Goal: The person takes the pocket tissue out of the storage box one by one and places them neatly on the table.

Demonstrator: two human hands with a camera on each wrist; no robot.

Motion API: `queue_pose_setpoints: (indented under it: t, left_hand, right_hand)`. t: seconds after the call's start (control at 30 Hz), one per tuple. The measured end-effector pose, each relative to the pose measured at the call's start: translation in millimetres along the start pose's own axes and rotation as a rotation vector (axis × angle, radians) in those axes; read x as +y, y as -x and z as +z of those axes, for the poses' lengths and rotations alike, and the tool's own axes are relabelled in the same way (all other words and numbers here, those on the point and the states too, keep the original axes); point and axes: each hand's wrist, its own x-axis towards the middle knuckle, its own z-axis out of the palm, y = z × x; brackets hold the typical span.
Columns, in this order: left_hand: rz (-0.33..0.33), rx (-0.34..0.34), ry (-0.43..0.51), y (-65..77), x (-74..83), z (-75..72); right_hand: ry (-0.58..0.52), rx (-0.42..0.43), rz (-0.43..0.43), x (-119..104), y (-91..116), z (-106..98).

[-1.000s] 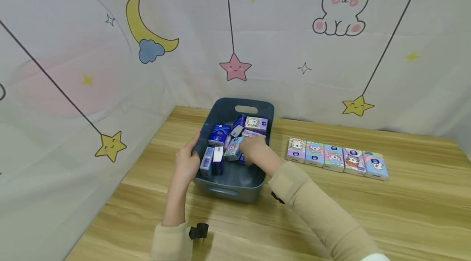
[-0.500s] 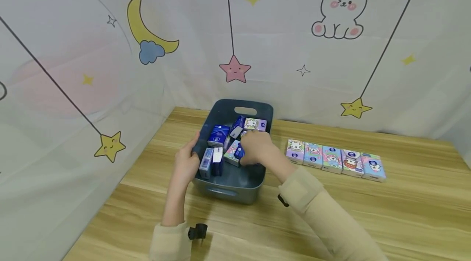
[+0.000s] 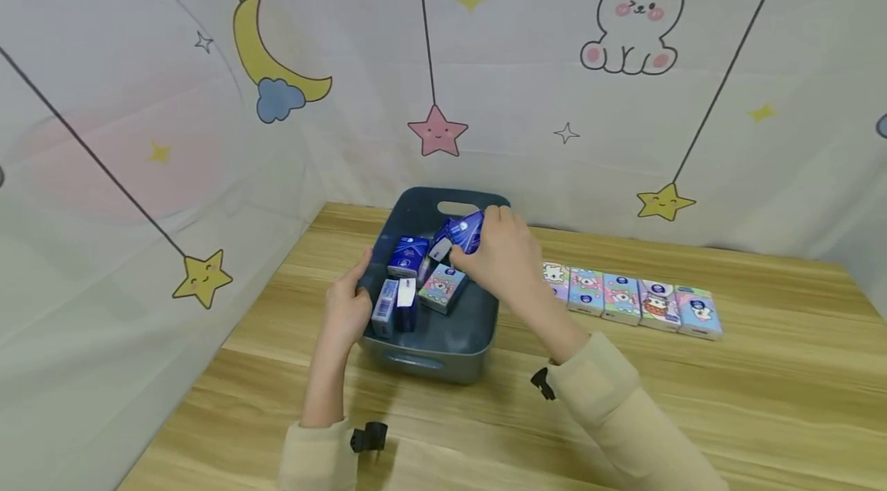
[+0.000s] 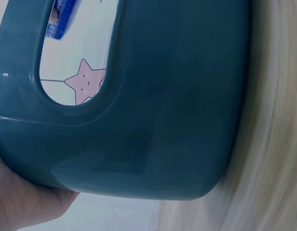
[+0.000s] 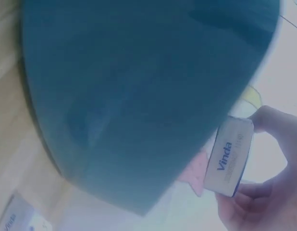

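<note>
My right hand point(image 3: 509, 260) pinches a dark blue tissue pack point(image 3: 467, 231) between thumb and fingers, held over the right side of a blue-grey plastic basket point(image 3: 443, 364). In the right wrist view, that pack's pale end point(image 5: 229, 156) reads "Vinda". My left hand point(image 3: 349, 306) grips the basket's left rim; in the left wrist view only part of that hand point(image 4: 23, 202) shows beside the basket wall point(image 4: 177, 96). Inside the basket lie a blue pack point(image 3: 408, 255), a pastel cartoon pack point(image 3: 442, 287) and two packs on edge, one of them bluish point(image 3: 385, 308). The right hand hides some contents.
To the basket's right, several cartoon tissue packs point(image 3: 620, 298) lie side by side in a row on the wooden table point(image 3: 624, 391). A white printed cloth point(image 3: 527, 152) hangs behind the table and along its left side.
My right hand has risen out of the basket's contents, lifting the blue pack up and toward the back right. A pastel pack beneath now shows fully. The left hand stays on the rim.
</note>
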Motion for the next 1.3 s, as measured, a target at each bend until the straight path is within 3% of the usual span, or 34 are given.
queue_pose_setpoints:
  t: [0.3,0.67,1.0,1.3]
  left_hand:
    - [-0.015,-0.012,0.003,0.4,0.6,0.7]
    - [-0.007,-0.008,-0.016,0.2,1.7,-0.6]
    - [-0.015,-0.013,-0.01,-0.2,2.6,0.3]
    - [-0.017,-0.011,-0.011,1.8,4.3,-0.1]
  right_hand:
    - [-0.096,0.006,0.191,34,20,-18]
    - [-0.115,-0.087,0.356,74,38,-6]
    - [-0.077,-0.195,0.39,93,52,26]
    - [-0.051,-0.234,0.389,99,60,48]
